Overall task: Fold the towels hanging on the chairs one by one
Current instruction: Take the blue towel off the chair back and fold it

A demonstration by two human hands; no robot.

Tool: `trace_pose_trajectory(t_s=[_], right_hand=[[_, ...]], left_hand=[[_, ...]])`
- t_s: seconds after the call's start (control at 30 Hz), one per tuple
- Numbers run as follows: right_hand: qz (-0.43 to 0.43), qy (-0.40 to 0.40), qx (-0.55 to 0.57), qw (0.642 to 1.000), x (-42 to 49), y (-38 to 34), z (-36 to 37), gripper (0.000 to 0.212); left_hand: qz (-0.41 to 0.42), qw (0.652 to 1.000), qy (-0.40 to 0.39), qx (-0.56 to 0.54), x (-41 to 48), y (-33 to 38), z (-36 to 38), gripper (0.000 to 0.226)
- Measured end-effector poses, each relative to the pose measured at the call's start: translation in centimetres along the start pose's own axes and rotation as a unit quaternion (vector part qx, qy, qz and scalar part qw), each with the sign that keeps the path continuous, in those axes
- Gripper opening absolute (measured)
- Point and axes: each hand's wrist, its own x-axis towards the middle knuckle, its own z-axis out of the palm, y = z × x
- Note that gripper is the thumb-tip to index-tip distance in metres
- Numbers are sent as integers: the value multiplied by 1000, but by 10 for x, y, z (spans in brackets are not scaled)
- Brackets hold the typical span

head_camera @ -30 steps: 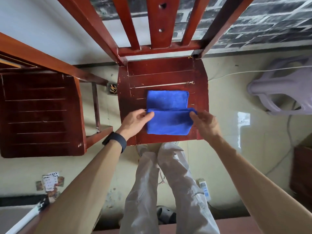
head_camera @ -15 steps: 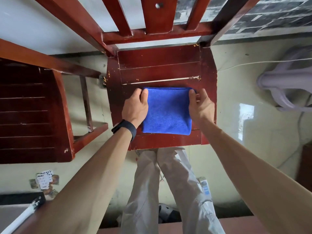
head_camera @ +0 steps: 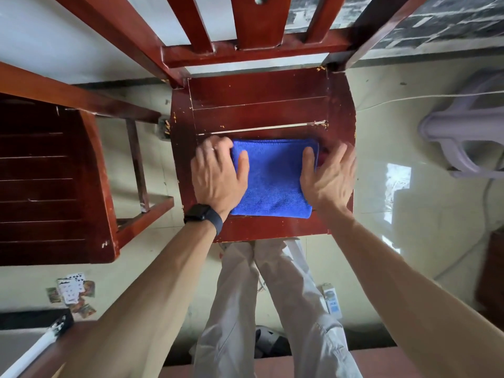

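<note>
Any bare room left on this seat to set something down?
Widest free patch: the back of the seat, between the far edge of the blue towel and the backrest rail. A thin strip is bare along the front edge. Sides are crowded: left hand and right hand flank the towel, thumbs on it.

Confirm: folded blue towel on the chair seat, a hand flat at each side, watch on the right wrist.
Wrong wrist: the head view shows the watch on the left. The rest holds: folded blue towel on the chair seat, left hand and right hand flat beside it.
</note>
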Motion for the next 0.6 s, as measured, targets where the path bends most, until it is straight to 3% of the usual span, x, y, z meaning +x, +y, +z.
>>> trace_pose_trajectory(t_s=[0.07,0.13,0.23,0.33,0.47,0.53,0.6], right_hand=[[-121,23,-36,992,-19,0,7,47],[-240,-25,-74,968,-34,5,21,52],[-284,-76,-140,945,-36,25,38,60],[-235,-79,-178,952,-34,36,43,66],[-30,-53,-151,987,-49,23,37,66],[65,-53,-85,993,-52,19,26,62],[101,-64,22,993,-48,19,14,50]], left_hand=[[135,991,-23,7,-22,0,5,48],[219,969,-106,41,-38,-2,13,60],[212,961,-159,76,-39,-14,29,63],[183,966,-163,81,-39,-19,38,64],[18,987,-150,52,-50,-9,29,65],[-35,990,-135,15,-53,-7,18,67],[-81,988,-110,-73,-52,-5,7,62]])
